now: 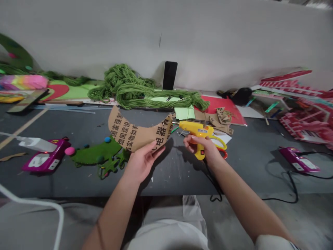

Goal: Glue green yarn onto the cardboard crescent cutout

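A crescent-shaped piece of cardboard (137, 136) with printed characters is held up over the table by my left hand (144, 159), thumb in front and fingers behind its lower edge. My right hand (201, 147) is wrapped round the handle of a yellow hot glue gun (197, 129). The gun's nozzle points left, at the cardboard's upper right tip; whether they touch I cannot tell. Left of my left hand lies a green felt frog-like shape (100, 154) with small pompoms. Scissors (220, 143) with yellow and red handles lie partly hidden behind the glue gun.
Purple power strips (47, 156) sit at the left and right (299, 159). Green yarn (145, 92) is heaped along the back near an upright phone (170, 75). Red sheet (223, 109), cardboard scraps (221, 119) and pink-striped pieces (307, 114) lie at the right. The gun's black cord (214, 180) hangs by the front edge.
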Motion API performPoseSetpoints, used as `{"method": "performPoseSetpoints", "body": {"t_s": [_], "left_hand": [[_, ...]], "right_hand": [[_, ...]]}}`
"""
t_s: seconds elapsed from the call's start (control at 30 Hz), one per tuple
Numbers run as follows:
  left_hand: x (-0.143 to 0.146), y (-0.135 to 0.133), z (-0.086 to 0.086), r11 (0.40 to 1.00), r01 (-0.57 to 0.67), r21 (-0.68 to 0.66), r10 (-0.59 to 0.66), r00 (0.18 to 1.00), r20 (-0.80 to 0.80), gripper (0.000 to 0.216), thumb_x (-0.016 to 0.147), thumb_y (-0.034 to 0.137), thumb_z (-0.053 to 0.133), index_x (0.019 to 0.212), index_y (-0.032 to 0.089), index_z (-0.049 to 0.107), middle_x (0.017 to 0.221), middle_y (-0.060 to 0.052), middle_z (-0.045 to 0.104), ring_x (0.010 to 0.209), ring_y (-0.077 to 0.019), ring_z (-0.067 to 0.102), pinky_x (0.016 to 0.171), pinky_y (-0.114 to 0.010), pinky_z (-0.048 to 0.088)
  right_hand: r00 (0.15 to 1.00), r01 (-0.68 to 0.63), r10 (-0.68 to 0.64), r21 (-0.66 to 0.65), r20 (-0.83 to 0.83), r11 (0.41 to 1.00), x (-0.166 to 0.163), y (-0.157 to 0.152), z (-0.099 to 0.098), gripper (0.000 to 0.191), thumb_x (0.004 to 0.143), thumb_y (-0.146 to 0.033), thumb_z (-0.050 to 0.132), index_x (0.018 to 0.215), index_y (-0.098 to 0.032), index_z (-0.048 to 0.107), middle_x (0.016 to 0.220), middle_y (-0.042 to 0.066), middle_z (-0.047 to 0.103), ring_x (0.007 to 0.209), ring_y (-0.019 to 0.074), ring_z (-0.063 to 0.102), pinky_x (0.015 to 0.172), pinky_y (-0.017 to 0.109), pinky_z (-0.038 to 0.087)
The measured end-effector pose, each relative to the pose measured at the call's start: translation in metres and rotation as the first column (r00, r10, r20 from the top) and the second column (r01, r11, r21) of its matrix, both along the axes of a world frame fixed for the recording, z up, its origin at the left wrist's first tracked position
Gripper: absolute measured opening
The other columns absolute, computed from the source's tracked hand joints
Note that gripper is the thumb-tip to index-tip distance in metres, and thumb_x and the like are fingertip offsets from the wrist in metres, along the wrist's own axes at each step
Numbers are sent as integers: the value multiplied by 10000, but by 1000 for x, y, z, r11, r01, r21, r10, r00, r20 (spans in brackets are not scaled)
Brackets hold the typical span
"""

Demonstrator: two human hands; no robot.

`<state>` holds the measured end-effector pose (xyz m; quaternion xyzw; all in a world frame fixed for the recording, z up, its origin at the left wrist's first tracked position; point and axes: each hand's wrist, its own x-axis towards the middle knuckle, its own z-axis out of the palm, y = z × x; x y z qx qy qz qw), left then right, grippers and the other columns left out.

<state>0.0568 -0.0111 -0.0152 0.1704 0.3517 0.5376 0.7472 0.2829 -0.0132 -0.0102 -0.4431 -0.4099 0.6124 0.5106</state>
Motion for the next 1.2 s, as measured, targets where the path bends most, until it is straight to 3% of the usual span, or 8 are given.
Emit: {"method": "performPoseSetpoints", "body": {"t_s": [0.13, 0.3, 0.43, 0.63, 0.93, 1.07, 1.2], "left_hand": [[1, -10, -5, 999, 9, -34, -9, 1000, -16, 300, 747, 144, 799, 1030, 224, 741, 1027, -33, 779, 949, -228, 740, 873, -396, 624], [5, -16, -2, 998, -64, -2, 64, 998, -20, 432, 736, 123, 808, 1134, 265, 720, 1160, -27, 753, 1065, -237, 710, 963, -420, 588], [7, -19, -3, 996, -83, -36, 82, 996, -41, 415, 740, 139, 813, 1129, 251, 723, 1109, -27, 764, 1016, -214, 720, 928, -389, 604], [9, -22, -5, 995, -2, -95, 6, 999, 39, 406, 745, 102, 800, 1122, 238, 732, 1100, -41, 767, 952, -196, 739, 872, -322, 627], [7, -21, -7, 992, 20, -123, -9, 996, 90, 494, 752, 48, 769, 1192, 264, 710, 1127, -34, 763, 1003, -203, 734, 920, -343, 620], [7, -21, -8, 992, 32, -125, -19, 995, 98, 443, 747, 49, 768, 1138, 253, 730, 1112, -35, 768, 1003, -202, 734, 938, -343, 611], [6, -21, -6, 988, 39, -153, -22, 993, 115, 239, 724, 27, 732, 905, 178, 766, 978, -63, 786, 951, -210, 741, 928, -350, 612]], "right_hand": [[1000, -28, 28, -28, 7, 999, -3, -3, 3, 294, 755, -445, 712, 767, -163, 630, 706, 46, 635, 532, 121, 467, 501, 281, 318], [999, -38, 37, -20, -40, 999, -3, -4, 4, 276, 765, -425, 707, 768, -156, 645, 716, 51, 643, 522, 114, 475, 509, 277, 320], [996, -42, 41, -15, -84, 999, -3, -3, 1, 292, 760, -439, 709, 760, -154, 642, 705, 52, 641, 513, 115, 481, 516, 277, 324], [996, -38, 38, -3, -78, 999, -3, -3, 1, 335, 750, -490, 702, 754, -162, 636, 685, 51, 635, 496, 118, 470, 507, 283, 319], [997, -49, 49, -3, -57, 999, -3, -5, 3, 340, 754, -504, 697, 757, -171, 629, 688, 52, 631, 509, 123, 466, 503, 282, 335], [998, -58, 57, -7, -31, 998, -2, -4, -1, 344, 763, -511, 686, 758, -173, 620, 689, 51, 633, 511, 126, 475, 500, 284, 349], [998, -44, 44, -2, -42, 999, -1, -3, -3, 350, 758, -510, 695, 753, -165, 634, 687, 53, 635, 507, 123, 477, 498, 281, 348]]}}
